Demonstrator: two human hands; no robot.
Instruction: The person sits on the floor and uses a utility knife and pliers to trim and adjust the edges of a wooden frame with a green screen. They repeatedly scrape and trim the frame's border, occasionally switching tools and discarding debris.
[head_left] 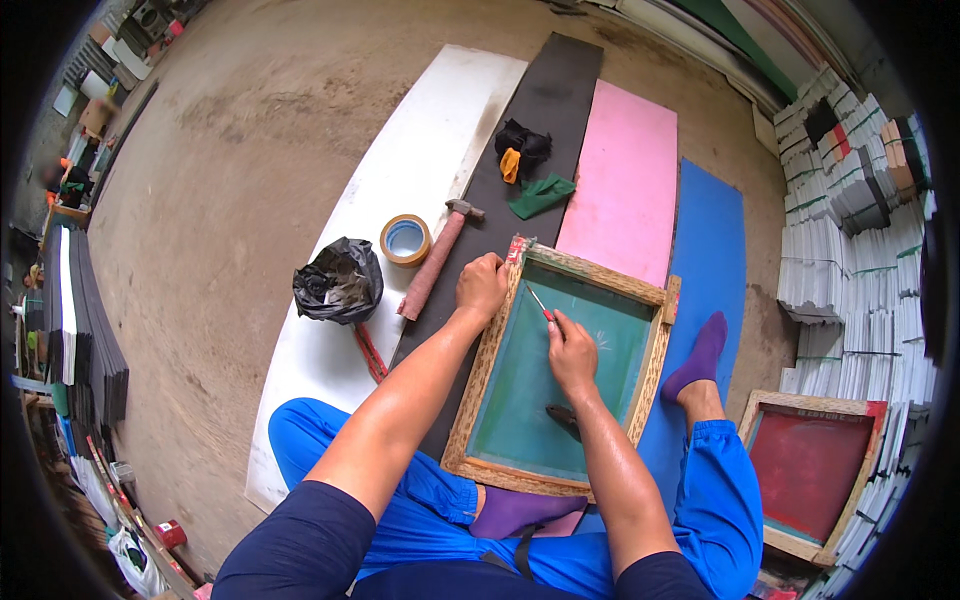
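Black sheet (547, 95) longest, blue sheet (712, 225) shorter. Wooden-framed green mesh screen (510, 395) lies across both. Hammer (437, 258) along black sheet's left edge. My left hand (483, 285) curled at screen's upper-left corner; firm grip or not, cannot tell. My right hand (572, 352) grips slim red-handled tool (540, 303) over mesh.

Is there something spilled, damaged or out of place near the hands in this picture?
No spill stands out. One oddity: a dark patch shows against the green mesh, beside the right forearm; it breaks the mostly plain surface, but I cannot tell what it is.
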